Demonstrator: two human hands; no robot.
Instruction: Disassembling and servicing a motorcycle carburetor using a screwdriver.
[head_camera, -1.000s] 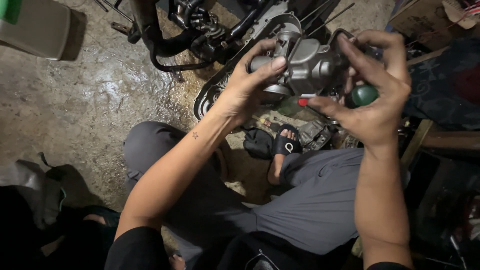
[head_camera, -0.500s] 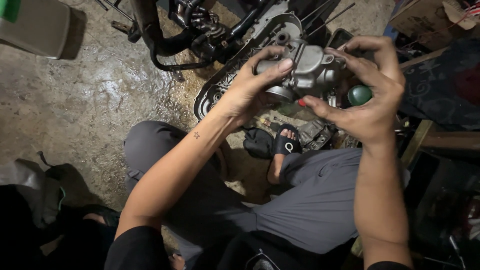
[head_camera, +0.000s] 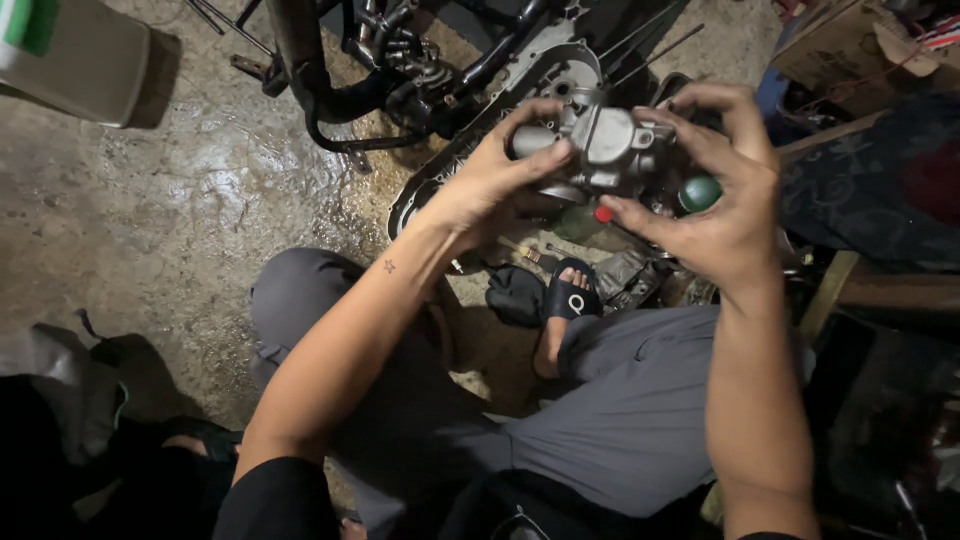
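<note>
wet concrete floor (head_camera: 150, 220), engine case (head_camera: 480, 150) behind. both hands closed round grey metal carburettor (head_camera: 610, 150): left hand (head_camera: 490, 185) w/ thumb on top, right hand (head_camera: 715, 200) fingers curled over it.

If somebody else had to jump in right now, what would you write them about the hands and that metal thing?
Left hand: gripping the left end of the grey cast-metal carburettor-like part, thumb on top.
Right hand: holding the part's right side, fingers curled over it, thumb underneath.
The part is held in the air above the dark open engine casing on the wet concrete floor.
A round green knob and a small red piece show just below the part; whether they belong to it is unclear.
Done: part is lifted clear. Left: cannot tell from this view.
</note>
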